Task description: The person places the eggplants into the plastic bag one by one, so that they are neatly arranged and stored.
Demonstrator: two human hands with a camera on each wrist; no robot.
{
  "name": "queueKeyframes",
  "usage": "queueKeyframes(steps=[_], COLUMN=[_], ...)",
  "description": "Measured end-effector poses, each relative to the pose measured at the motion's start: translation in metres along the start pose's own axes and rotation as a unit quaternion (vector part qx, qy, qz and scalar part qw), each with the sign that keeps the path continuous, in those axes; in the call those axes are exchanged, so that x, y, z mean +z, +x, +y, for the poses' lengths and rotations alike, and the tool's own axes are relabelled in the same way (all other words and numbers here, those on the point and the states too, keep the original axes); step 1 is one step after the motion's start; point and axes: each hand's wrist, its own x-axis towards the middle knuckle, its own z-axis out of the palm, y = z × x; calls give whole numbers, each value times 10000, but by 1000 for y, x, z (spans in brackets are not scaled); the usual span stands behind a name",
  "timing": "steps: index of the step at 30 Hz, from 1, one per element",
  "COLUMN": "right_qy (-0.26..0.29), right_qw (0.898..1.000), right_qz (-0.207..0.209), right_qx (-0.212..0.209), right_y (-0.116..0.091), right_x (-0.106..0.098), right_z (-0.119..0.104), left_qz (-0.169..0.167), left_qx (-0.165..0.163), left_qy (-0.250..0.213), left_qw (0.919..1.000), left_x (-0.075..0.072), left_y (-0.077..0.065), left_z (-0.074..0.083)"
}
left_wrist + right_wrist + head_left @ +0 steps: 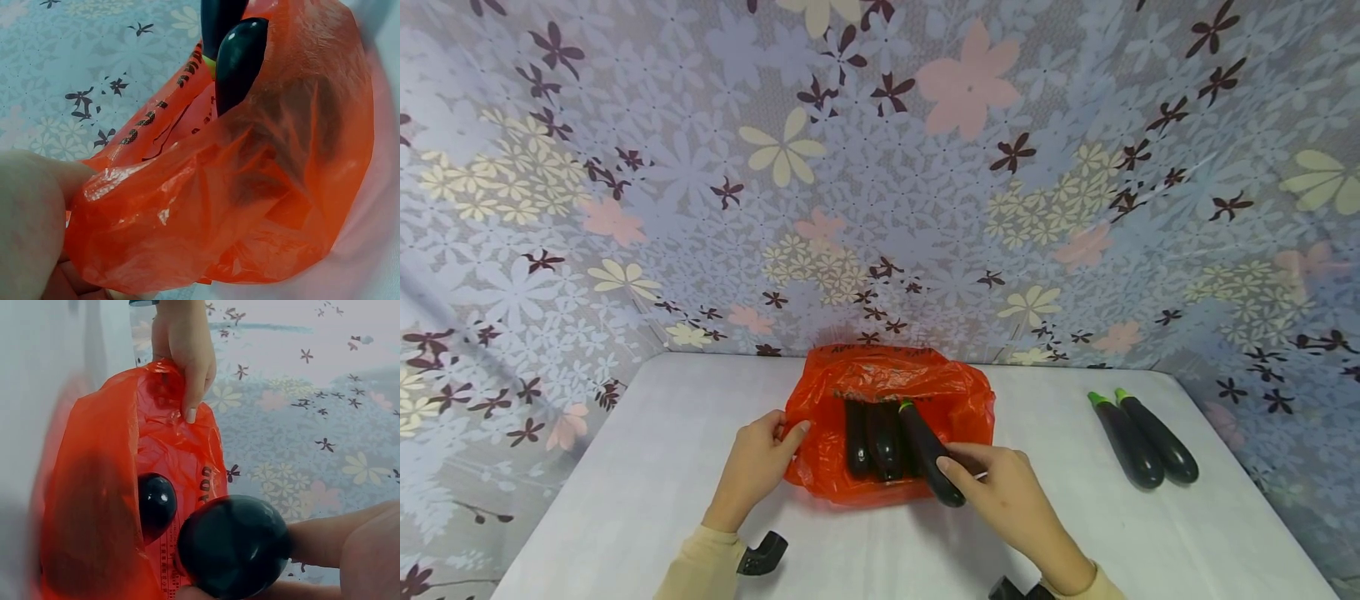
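A red plastic bag [820, 454] lies on the white table with its mouth facing me. Inside it, several dark eggplants [883, 446] rest side by side. My left hand [756, 462] grips the bag's left edge, thumb on top; in the left wrist view the thin plastic [144, 231] bunches at that hand [31, 225]. With thumb and fingers, my right hand [1000, 492] holds another eggplant [925, 442] near its thick end. Its green stem end points into the bag, while the rounded end [234, 547] sticks out over the front rim.
Two more eggplants, one left [1127, 446] and one right [1165, 446], lie together at the table's right side, green tips toward the back. Flower-patterned fabric [880, 208] rises behind the table [700, 417] and along both sides.
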Motion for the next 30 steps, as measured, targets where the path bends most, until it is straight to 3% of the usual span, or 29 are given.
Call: queueKeyframes(steps=[30], right_qy=[-946], right_qw=[9925], right_qz=[491], right_qx=[-597], right_y=[21], right_x=[27], right_z=[-6], left_qz=[-67], left_qx=[-27], left_qy=[-37], left_qw=[10000], left_x=[0], left_y=[-1], left_z=[2])
